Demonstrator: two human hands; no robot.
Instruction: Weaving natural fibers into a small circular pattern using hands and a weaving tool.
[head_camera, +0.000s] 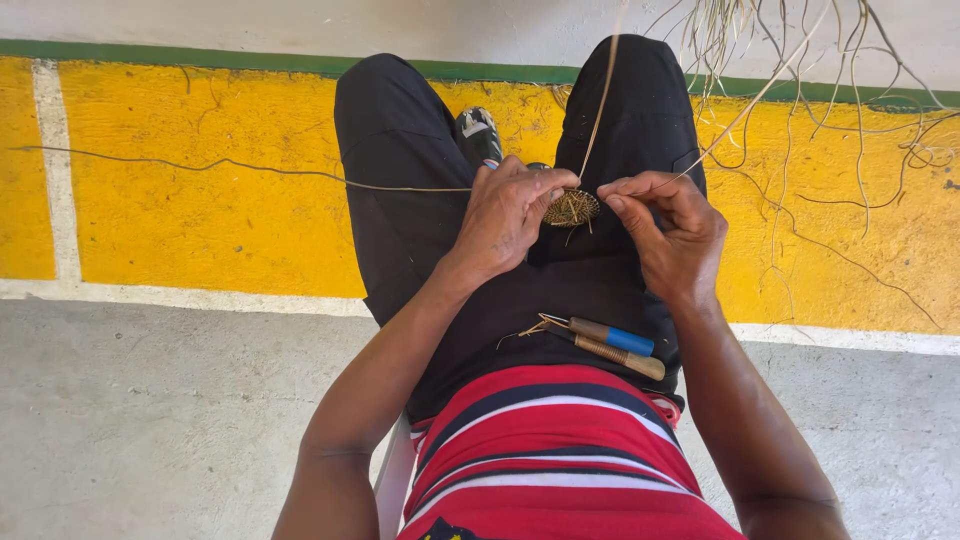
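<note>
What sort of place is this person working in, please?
Probably an outdoor craft spot beside a painted wall: bare concrete floor, a yellow wall, and loose fibres by the hands.

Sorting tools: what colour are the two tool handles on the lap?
One blue handle, one tan wrapped handle; head view.

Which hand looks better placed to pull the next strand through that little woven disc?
Probably the right hand: its fingers pinch a strand beside the woven disc, while the left hand grips the disc.

No packages, labels, signs or screens anywhere, seemingly.
</note>
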